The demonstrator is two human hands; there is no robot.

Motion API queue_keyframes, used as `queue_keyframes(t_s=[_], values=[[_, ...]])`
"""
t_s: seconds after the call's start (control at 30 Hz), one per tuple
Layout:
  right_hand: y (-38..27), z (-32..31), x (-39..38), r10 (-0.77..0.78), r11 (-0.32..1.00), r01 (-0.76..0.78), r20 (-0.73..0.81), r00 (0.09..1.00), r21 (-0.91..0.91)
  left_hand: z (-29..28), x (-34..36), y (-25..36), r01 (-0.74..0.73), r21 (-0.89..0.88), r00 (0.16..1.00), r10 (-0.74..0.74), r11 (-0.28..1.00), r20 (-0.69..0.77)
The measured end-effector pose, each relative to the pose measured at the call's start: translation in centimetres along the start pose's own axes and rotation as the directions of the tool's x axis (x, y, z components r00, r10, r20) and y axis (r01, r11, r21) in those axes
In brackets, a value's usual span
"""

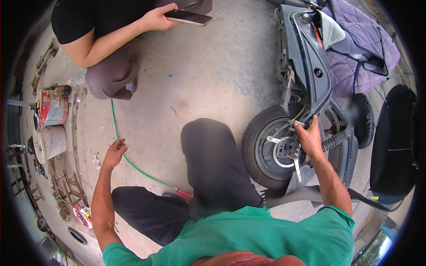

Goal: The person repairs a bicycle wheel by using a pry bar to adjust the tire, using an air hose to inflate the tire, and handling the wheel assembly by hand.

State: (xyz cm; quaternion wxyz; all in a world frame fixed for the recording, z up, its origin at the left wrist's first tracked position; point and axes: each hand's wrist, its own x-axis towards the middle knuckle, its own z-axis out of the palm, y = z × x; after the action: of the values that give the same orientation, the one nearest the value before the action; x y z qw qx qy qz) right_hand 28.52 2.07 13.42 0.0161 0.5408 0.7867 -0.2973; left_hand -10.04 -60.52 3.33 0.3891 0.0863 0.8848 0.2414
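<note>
An electric scooter (315, 75) lies on its side to my right, its black-tyred rear wheel (254, 146) facing me. My right hand (309, 136) is at the lower end of the scooter's grey frame, just above the wheel hub. Its thumb and forefinger close around a small part there, which I cannot make out. A silver metal arm (297, 165) and a coil-spring shock absorber (336, 139) sit close to that hand. Off to the left, my left hand (115, 153) hangs in the air with loosely bent fingers and holds nothing visible.
A green hose (133, 165) with a red end fitting (183, 193) runs across the concrete floor beside my legs. At the far left, another person's hand holds a phone (188, 17). A red can (53, 107) and a pale bucket (52, 141) stand at left. A purple quilted cover (377, 48) drapes the scooter.
</note>
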Motion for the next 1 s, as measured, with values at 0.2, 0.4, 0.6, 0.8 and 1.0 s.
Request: queue_keyframes(t_s=[0.2, 0.4, 0.6, 0.8, 1.0], values=[[1.3, -0.1, 0.4, -0.029, 0.999, 0.028, 0.022, 0.999, 0.037, 0.2, -0.6, 12.9, -0.055, 0.147, 0.992, 0.037, 0.988, 0.122], [0.9, -0.2, 0.2, -0.055, 0.997, 0.054, 0.015, 0.998, 0.053, -0.6, 2.3, 23.8, -0.3, 0.251, 0.947, 0.256, 0.92, 0.194], [1.1, 0.0, 0.6, -0.044, 0.999, 0.044, 0.027, 0.999, 0.022, 8.0, 9.7, 30.0, -0.34, -0.056, 0.902, 0.343, 0.939, 0.262], [-1.1, 0.5, -0.2, 0.115, 0.987, -0.116, 0.016, 0.993, 0.109, 21.2, 16.9, 33.9, -0.324, -0.374, 0.754, 0.476, 0.869, 0.453], [-2.5, 1.5, -0.3, 0.227, 0.951, -0.227, 0.023, 0.974, 0.211, 29.6, 19.0, 38.1, 0.021, -0.693, 0.554, 0.569, 0.72, 0.607]])
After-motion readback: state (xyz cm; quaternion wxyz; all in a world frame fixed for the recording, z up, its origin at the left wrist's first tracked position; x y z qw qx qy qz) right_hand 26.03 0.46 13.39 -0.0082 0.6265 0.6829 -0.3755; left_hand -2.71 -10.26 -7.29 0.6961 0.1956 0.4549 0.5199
